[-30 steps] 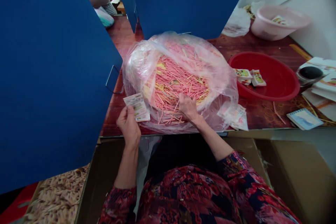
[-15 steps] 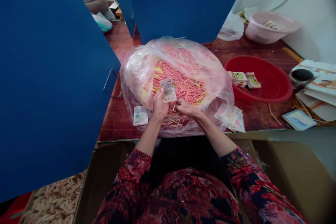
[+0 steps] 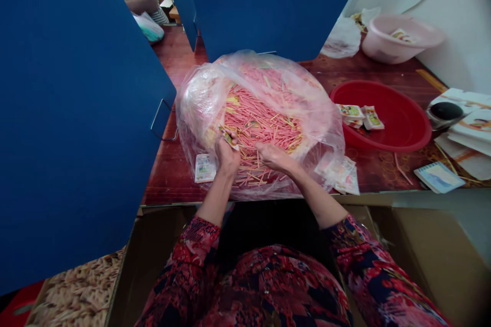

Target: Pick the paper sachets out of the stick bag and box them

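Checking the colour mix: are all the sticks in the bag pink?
No, yellow sticks lie among the pink sticks in the bag.

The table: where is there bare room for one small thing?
On the table, bare patches lie between the left blue panel and the loose packet, and between the pink basin and red basin. Crowded: the middle, under the plastic bag of sticks, and the right front, with notebook and papers.

On the desk [image 3: 163, 184], a bag [image 3: 199, 92] of sticks [image 3: 268, 122] lies centrally, the hands [image 3: 227, 157] above its near side. One packet [image 3: 204, 169] lies at its front left. Rightward sits a basin [image 3: 406, 125] holding packs [image 3: 350, 113], a notepad [image 3: 439, 177] in front, a tub [image 3: 383, 47] behind.
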The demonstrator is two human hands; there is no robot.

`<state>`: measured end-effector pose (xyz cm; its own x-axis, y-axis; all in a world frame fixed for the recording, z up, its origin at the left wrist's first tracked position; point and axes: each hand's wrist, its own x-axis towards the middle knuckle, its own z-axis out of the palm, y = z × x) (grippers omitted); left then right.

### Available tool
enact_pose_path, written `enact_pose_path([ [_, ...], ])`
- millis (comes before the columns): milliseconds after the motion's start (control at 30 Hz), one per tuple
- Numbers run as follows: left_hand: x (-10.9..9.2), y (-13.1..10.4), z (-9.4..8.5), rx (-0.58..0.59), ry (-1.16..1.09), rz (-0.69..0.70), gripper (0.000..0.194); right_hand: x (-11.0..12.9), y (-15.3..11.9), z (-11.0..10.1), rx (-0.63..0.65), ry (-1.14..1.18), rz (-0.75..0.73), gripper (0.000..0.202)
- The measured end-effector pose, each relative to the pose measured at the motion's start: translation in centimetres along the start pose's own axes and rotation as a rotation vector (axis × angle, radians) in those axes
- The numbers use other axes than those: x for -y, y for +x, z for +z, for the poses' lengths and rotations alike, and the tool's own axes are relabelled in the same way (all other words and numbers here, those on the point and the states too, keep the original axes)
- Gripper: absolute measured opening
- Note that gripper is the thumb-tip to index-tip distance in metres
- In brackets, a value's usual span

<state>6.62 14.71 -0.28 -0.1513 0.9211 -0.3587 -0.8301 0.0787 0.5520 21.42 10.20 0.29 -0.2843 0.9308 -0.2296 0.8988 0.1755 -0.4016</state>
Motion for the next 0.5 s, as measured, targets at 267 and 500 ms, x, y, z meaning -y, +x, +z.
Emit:
enact_pose_path([
  [267,0.2,-0.6,-2.4,0.131,0.352,0.235,0.020,-1.1,-0.2,0.0,-0.164,0.211,-0.011,0.012],
  [500,0.2,-2.4,-2.4,0.135,0.458,0.383,0.018,0.0,-0.5,0.3,0.035,1.121,-0.048,0.027],
])
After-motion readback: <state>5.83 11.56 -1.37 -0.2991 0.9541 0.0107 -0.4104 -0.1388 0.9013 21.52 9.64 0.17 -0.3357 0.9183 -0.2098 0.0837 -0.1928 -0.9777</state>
